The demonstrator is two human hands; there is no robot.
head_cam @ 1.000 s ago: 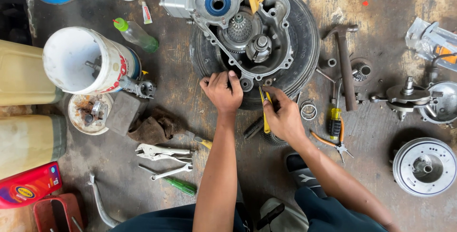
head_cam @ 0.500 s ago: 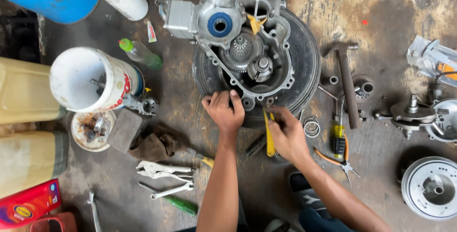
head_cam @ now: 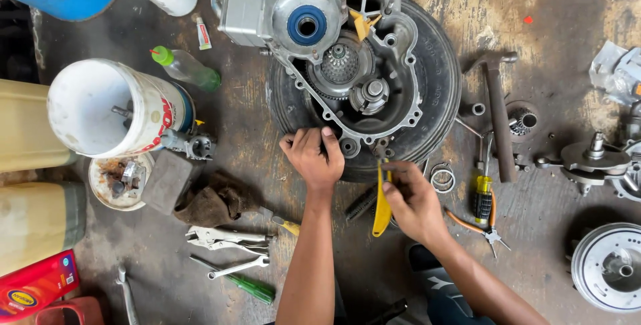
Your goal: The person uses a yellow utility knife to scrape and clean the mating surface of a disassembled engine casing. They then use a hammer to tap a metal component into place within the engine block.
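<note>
Engine crankcase of bare grey cast metal (head_cam: 394,65), open-faced with a toothed gear (head_cam: 339,65) and a blue-ringed bearing seat (head_cam: 306,25) showing, lay flat on a black rubber tyre (head_cam: 441,78) at the top middle of the stained concrete floor (head_cam: 561,18). The left hand (head_cam: 312,158) rested curled against the lower rim of the casing, fingers bent onto its edge; whether anything small was pinched in them could not be told. The right hand (head_cam: 412,201) was just beside it, closed around a yellow-handled tool (head_cam: 382,201) held upright with its tip at the casing's lower edge. To the left stood a white plastic bucket (head_cam: 100,108), with a clear bottle of green liquid with a green cap (head_cam: 187,68) near it and a brown rag (head_cam: 214,201) below. Locking pliers (head_cam: 224,237), a steel spanner (head_cam: 237,267) and a green-handled screwdriver (head_cam: 250,288) lay on the floor left of the left forearm. Right of the tyre lay a hammer (head_cam: 497,111), a yellow-and-black screwdriver (head_cam: 483,195) and orange-handled pliers (head_cam: 477,226). A round metal drum (head_cam: 611,268) sat at the lower right corner, well apart from both hands.
</note>
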